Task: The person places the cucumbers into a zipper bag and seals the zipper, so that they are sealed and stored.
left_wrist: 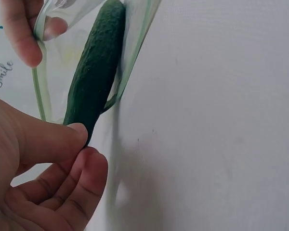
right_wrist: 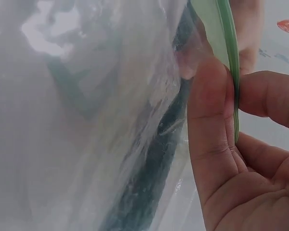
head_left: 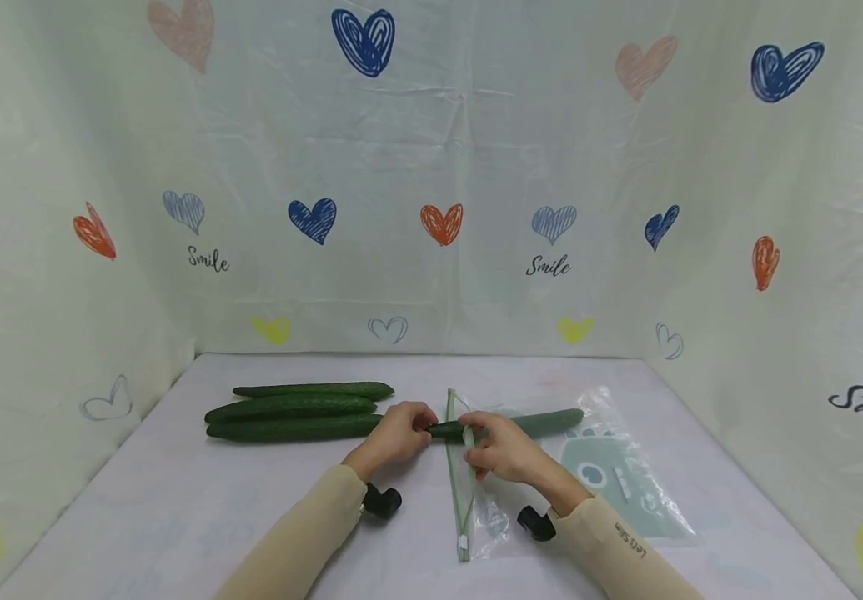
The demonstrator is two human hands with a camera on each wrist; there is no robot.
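Observation:
A dark green cucumber (left_wrist: 94, 67) lies mostly inside a clear zip bag (head_left: 499, 521) with a green zip edge and a printed green cartoon figure. My left hand (head_left: 401, 433) pinches the cucumber's near end between thumb and fingertips, just outside the bag's mouth. With thumb and fingers my right hand (head_left: 506, 450) grips the upper green zip edge (right_wrist: 229, 43) and holds the mouth apart. Through the plastic in the right wrist view, the cucumber's body looks blurred. Left of the bag, several more cucumbers (head_left: 288, 407) lie side by side; my left hand partly covers the nearest one's end.
The white table (head_left: 138, 525) is bounded by a white curtain (head_left: 401, 150) with printed hearts at the back and both sides. A small slider (head_left: 464, 542) sits at the near end of the bag's zip. Black wrist cameras (head_left: 382, 502) stick out by both sleeves.

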